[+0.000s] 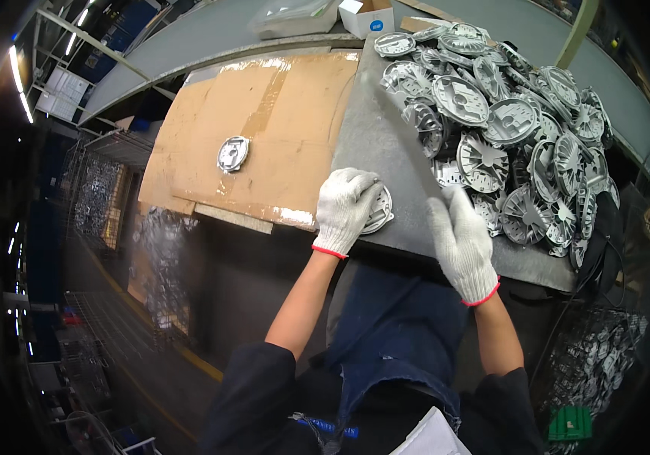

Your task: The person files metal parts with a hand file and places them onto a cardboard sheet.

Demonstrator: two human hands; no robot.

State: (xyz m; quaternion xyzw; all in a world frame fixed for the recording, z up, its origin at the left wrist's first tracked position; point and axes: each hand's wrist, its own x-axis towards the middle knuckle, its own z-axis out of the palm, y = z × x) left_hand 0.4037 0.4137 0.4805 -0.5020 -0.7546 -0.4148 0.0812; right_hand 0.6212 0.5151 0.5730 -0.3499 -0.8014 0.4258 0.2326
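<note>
The workshop floor falls away dark on my left, with strip lights and a wire cage of metal pieces [97,201] beyond the grey bench [363,133]. A sheet of taped cardboard [196,121] lies at its left side, and one round casting [232,154] sits there by itself.

I see the gloved left hand [346,208] curled closed over the left side of a second casting [379,212], at the bench's near edge. The gloved right hand [463,246] looks closed around the lower end of a long grey tool [414,144], which slants up and away; blur keeps me from making out the exact grip or the tool's kind.

By my reading, the work is at an early point: one casting is set apart on the cardboard, one is in hand, and a large heap of castings [511,121] is left on the right. I can't tell how a finished one differs.

As for markings, a white box [355,19] at the back carries a round blue label [376,26], too small for me to read. A blue strip [340,431] on the person's clothing bears pale lettering, partly covered. I find no legible writing on the castings.
</note>
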